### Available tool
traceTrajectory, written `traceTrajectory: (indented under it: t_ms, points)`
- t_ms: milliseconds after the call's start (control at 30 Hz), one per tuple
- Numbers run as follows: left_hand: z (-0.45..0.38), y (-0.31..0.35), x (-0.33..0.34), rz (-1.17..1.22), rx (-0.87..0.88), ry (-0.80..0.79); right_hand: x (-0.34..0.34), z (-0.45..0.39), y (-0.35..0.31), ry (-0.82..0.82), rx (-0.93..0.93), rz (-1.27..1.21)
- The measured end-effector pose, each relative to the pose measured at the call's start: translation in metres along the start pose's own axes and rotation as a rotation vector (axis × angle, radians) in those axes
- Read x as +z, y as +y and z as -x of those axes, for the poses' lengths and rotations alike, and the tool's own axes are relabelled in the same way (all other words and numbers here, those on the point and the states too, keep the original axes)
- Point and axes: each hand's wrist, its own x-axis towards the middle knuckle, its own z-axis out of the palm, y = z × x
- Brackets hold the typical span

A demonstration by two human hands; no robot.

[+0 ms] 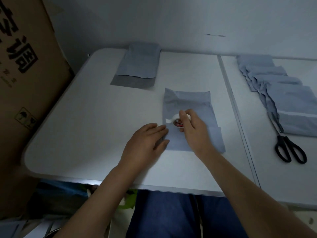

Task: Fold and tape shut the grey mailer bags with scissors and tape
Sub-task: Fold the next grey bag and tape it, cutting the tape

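A folded grey mailer bag (190, 103) lies flat in the middle of the white table (96, 127). My right hand (193, 129) grips a small white tape roll (176, 120) over the bag, a short strip of tape pulled out to the left. My left hand (147, 141) rests flat with straight fingers on the bag's left edge, just below the tape strip. Black-handled scissors (288, 146) lie on the table at the right, apart from both hands.
A stack of grey mailer bags (137, 66) sits at the table's far edge. Several overlapping bags (281, 93) lie in a row at the right. A tall cardboard box (25, 83) stands against the table's left side. My legs show under the near edge.
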Motion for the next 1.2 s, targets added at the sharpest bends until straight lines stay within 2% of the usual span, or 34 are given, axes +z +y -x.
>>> traceTrajectory:
  t_ms: [433,533,667,900,1100,1200]
  points:
    - [-0.008,-0.009,-0.012,0.022,-0.002,-0.071,0.0,-0.003,-0.001,-0.016,0.037,-0.014]
    - [-0.012,-0.009,-0.012,0.031,0.035,-0.003,0.0,-0.004,0.0,-0.01,0.036,-0.012]
    - [-0.021,-0.002,-0.009,0.081,-0.001,0.07,0.0,-0.005,0.001,-0.006,0.04,-0.049]
    - [-0.029,-0.008,0.002,0.079,-0.04,0.094,-0.001,-0.005,0.001,-0.008,0.071,-0.145]
    - [-0.026,-0.011,0.002,0.052,-0.038,0.115,-0.005,-0.012,-0.002,0.024,0.14,-0.321]
    - [-0.026,-0.01,0.002,0.053,-0.035,0.121,-0.01,-0.015,-0.003,-0.004,0.106,-0.291]
